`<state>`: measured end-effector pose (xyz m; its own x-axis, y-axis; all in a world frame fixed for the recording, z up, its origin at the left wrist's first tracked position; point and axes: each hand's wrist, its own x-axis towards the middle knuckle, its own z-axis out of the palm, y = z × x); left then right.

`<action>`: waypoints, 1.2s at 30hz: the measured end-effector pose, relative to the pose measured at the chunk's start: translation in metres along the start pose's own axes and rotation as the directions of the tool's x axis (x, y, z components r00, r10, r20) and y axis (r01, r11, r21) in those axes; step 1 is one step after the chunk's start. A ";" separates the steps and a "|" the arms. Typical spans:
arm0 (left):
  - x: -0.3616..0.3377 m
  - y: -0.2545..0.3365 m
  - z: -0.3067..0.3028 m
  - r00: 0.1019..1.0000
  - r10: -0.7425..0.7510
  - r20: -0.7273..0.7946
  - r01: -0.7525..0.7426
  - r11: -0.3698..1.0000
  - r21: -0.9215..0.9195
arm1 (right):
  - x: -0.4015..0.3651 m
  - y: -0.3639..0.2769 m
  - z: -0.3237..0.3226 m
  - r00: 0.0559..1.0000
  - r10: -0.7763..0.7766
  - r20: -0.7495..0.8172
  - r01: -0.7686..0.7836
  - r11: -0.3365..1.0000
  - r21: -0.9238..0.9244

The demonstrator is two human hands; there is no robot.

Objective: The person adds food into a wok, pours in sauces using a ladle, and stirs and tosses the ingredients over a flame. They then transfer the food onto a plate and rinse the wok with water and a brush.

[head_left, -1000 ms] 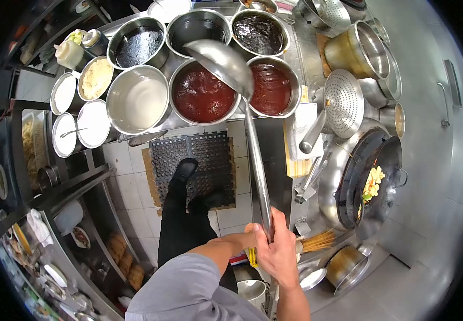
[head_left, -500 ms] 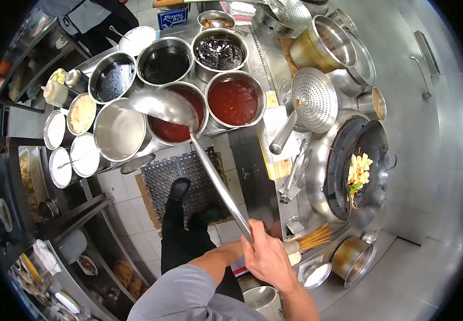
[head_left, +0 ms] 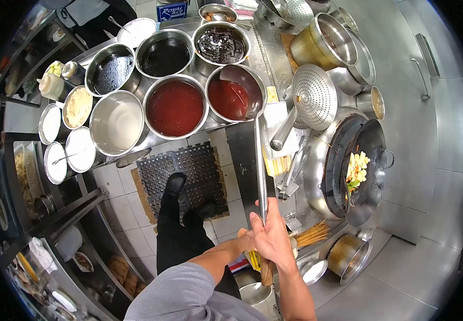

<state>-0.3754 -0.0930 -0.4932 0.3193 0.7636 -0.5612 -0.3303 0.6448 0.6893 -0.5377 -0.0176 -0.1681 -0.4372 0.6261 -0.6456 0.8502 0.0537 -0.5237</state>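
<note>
My right hand [head_left: 272,235] is wrapped round the long handle of a ladle [head_left: 260,155]. The wooden end of the handle sticks out below my palm. The ladle's bowl is tilted inside the right-hand pot of red sauce [head_left: 227,100], partly in the liquid. Beside it stands another pot of red sauce [head_left: 176,108]. My left hand [head_left: 246,239] is behind my right wrist, mostly hidden, so its grip does not show. To the right, a black wok [head_left: 373,187] holds pale sliced pieces and green and orange vegetables [head_left: 357,170].
Pots of dark liquid [head_left: 164,57] and a pot of cloudy liquid [head_left: 117,123] crowd the counter. A perforated strainer [head_left: 314,99] lies by the wok. A bamboo brush [head_left: 312,234] and a stained pot [head_left: 349,257] are at lower right. A rubber mat [head_left: 199,166] covers the floor.
The ladle has swung right, from above the left red-sauce pot into the right one. My right hand has moved slightly up and right, and the handle is now nearly vertical in view.
</note>
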 end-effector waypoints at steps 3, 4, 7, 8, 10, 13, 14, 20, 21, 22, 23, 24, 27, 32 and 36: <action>0.000 0.000 -0.001 1.000 -0.010 -0.010 0.009 1.000 -0.015 | -0.001 0.002 -0.001 0.998 -0.060 -0.021 0.061 0.997 0.057; -0.001 0.001 -0.001 1.000 -0.013 -0.012 0.013 1.000 -0.016 | -0.001 0.004 -0.002 0.998 -0.057 -0.028 0.059 0.997 0.057; -0.002 0.001 -0.002 0.999 -0.027 -0.027 0.026 0.999 -0.023 | 0.001 0.006 -0.006 0.989 -0.149 -0.021 0.150 0.987 0.056; -0.002 0.001 -0.002 0.999 -0.032 -0.028 0.032 0.999 -0.020 | 0.001 0.002 -0.007 0.995 -0.100 0.006 0.100 0.993 0.056; -0.003 0.000 -0.002 0.999 -0.041 -0.030 0.040 0.999 -0.018 | 0.002 0.005 -0.004 0.999 -0.048 0.023 0.047 0.997 0.059; -0.003 0.000 -0.003 0.998 -0.051 -0.032 0.051 0.999 -0.010 | 0.005 0.015 -0.002 0.965 -0.254 -0.064 0.256 0.967 0.017; -0.003 0.000 -0.003 0.998 -0.052 -0.030 0.052 0.999 -0.007 | 0.005 0.007 -0.011 0.994 -0.068 0.089 0.044 0.966 0.256; -0.005 -0.001 -0.005 0.998 -0.061 -0.031 0.062 0.998 0.007 | 0.004 0.003 -0.036 0.879 -0.045 0.476 -0.375 0.552 0.745; -0.003 -0.001 -0.005 0.997 -0.066 -0.031 0.066 0.998 0.010 | 0.004 0.005 -0.035 0.880 -0.049 0.472 -0.372 0.547 0.750; -0.002 -0.002 -0.006 0.997 -0.063 -0.034 0.064 0.998 0.014 | 0.005 0.008 -0.033 0.862 -0.094 0.498 -0.391 0.500 0.773; 0.000 -0.004 -0.004 0.998 -0.059 -0.027 0.060 0.998 0.024 | 0.006 0.010 -0.031 0.843 -0.140 0.519 -0.412 0.451 0.792; 0.003 -0.007 -0.004 0.998 -0.058 -0.026 0.059 0.998 0.027 | 0.006 0.012 -0.030 0.846 -0.143 0.514 -0.409 0.444 0.797; 0.006 -0.014 -0.003 0.998 -0.063 -0.018 0.064 0.997 0.048 | 0.006 0.016 -0.031 0.827 -0.198 0.526 -0.426 0.390 0.817; 0.009 -0.026 0.002 0.996 -0.092 -0.013 0.092 0.991 0.094 | 0.003 0.015 -0.038 0.823 -0.243 0.514 -0.414 0.363 0.835; 0.014 -0.032 0.007 0.992 -0.127 0.013 0.123 0.980 0.153 | -0.003 0.020 -0.041 0.811 -0.300 0.502 -0.443 0.245 0.862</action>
<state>-0.3542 -0.1032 -0.5206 0.3704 0.6750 -0.6381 -0.1485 0.7211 0.6767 -0.5072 0.0136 -0.1538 -0.7571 0.1009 -0.6454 0.1492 -0.9352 -0.3212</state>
